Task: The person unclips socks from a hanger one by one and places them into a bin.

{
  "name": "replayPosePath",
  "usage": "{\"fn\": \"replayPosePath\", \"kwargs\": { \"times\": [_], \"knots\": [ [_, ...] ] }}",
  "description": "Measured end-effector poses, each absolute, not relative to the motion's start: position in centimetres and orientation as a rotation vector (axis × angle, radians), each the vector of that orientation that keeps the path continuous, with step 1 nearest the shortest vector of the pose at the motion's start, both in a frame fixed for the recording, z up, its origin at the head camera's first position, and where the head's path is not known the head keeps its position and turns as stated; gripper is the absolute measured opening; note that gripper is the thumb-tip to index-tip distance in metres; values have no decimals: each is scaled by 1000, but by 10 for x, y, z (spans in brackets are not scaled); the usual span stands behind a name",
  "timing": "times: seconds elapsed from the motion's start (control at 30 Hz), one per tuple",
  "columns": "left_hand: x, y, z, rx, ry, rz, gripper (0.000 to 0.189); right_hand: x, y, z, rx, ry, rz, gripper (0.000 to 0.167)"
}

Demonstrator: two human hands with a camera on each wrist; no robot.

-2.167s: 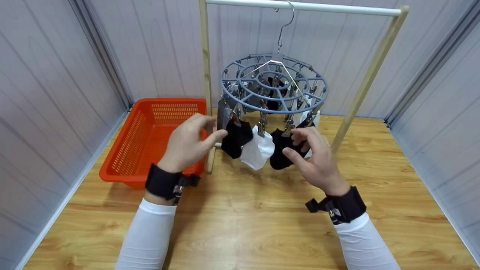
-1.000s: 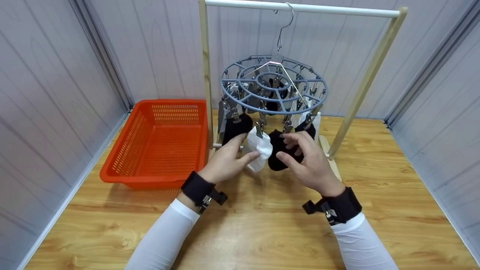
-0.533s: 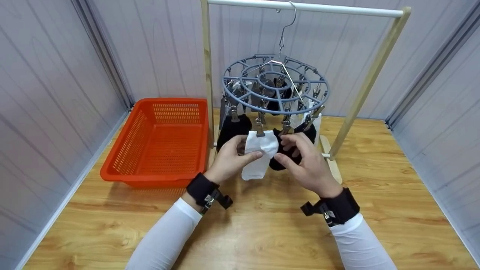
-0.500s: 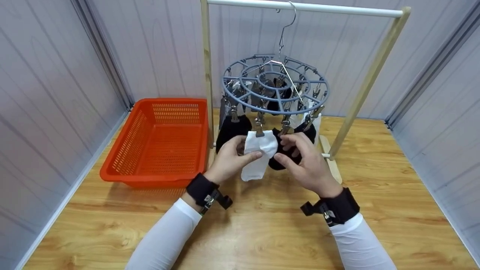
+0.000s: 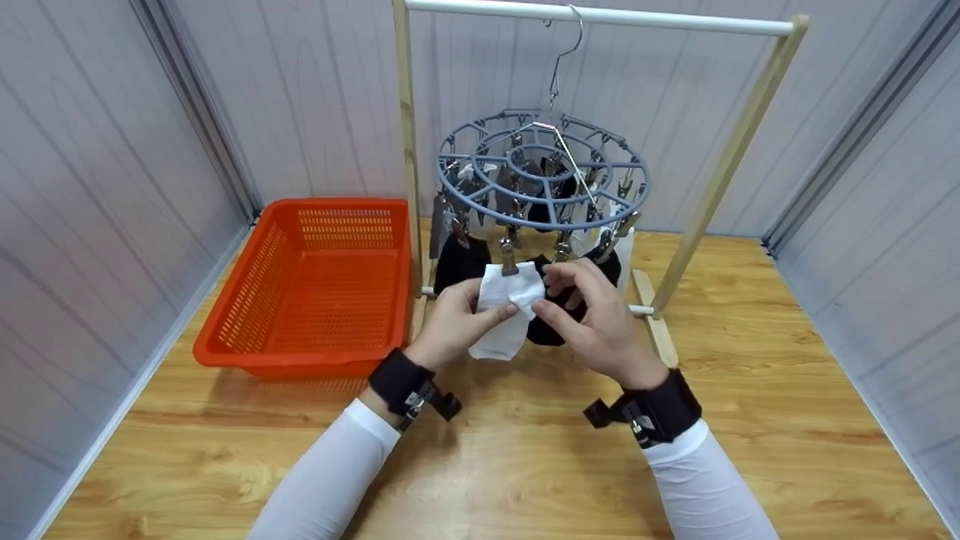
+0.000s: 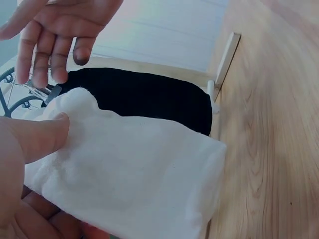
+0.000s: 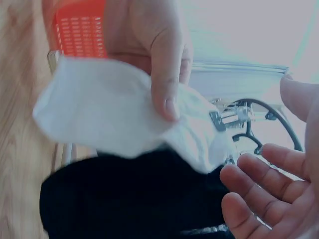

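Observation:
A white sock [image 5: 499, 341] hangs by its top from a metal clip [image 5: 509, 262] at the front of the round grey hanger [image 5: 541, 226]. My left hand [image 5: 454, 324] pinches it, thumb on the front and fingers behind; the left wrist view shows the thumb pressed into the white fabric [image 6: 134, 164]. My right hand [image 5: 596, 322] is at the sock's right edge, fingers loosely spread and holding nothing, as the right wrist view shows. Black socks hang on both sides: one [image 5: 461, 261] to the left, another [image 5: 546, 331] partly hidden behind the right hand.
An orange basket [image 5: 300, 360] stands on the wooden floor to the left. The hanger hooks onto a white rail [image 5: 675, 20] between wooden posts [image 5: 731, 165]. More clipped socks hang at the back, and pale panel walls enclose three sides.
My left hand has come right from beside the basket and taken hold of the white sock, which now faces forward more flatly. My right hand has shifted slightly left.

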State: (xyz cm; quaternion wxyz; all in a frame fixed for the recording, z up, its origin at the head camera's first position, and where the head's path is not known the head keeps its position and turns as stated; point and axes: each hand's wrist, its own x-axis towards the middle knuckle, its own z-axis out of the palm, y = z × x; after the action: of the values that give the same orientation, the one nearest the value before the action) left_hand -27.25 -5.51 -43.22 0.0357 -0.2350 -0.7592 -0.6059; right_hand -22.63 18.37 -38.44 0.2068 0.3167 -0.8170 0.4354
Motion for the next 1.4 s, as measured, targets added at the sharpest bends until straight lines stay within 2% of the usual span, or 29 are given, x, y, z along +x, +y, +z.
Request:
{"fn": "replayPosePath", "kwargs": {
  "times": [0.93, 1.13, 1.4],
  "knots": [
    [-272, -58, -428, -702, -2373, -1862, 27, -238, 154, -376, 760, -2197, 1160, 37],
    [-271, -58, -428, -712, -2395, -1857, 30, -238, 152, -380, 710, -2194, 1162, 41],
    [-265, -59, -424, -801, -2423, -1935, 29, -238, 148, -382, 618, -2231, 1498, 50]
  ]
}}
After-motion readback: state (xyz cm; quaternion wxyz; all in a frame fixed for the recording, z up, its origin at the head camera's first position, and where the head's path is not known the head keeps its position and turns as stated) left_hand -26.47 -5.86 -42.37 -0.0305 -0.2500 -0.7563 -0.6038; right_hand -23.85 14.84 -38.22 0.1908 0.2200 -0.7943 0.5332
